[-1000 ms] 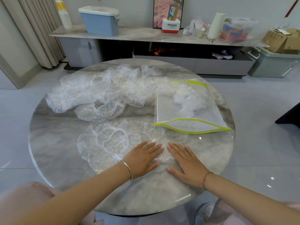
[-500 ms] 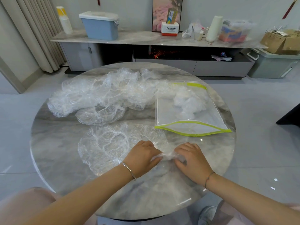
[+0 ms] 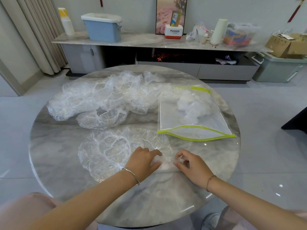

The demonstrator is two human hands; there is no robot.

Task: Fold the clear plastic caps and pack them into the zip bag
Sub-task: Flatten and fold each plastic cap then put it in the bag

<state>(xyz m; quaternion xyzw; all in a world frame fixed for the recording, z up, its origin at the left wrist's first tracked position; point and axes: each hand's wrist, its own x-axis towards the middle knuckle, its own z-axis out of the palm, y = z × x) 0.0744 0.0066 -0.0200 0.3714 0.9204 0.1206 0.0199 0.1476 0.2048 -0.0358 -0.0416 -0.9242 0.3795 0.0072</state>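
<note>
One flat clear plastic cap (image 3: 108, 151) lies just near-left of the clear green-rimmed zip bag (image 3: 172, 117); my left hand (image 3: 144, 161) and right hand (image 3: 193, 166) pinch its bunched edge; loose cap pile (image 3: 103, 98) left of bag.

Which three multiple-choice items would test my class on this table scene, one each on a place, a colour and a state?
1. Where on the round grey marble table does the clear plastic zip bag lie?
A. right side
B. left side
C. centre

2. What colour is the bag's trim?
A. red
B. lime green
C. blue

3. What are the left hand and right hand doing?
A. lying flat
B. reaching into the bag
C. pinching the edge of a clear plastic cap

Key:
1 A: it lies right of the heap of caps.
2 B: lime bands edge its mouth.
3 C: both pinch the cap's gathered edge between them.
</note>
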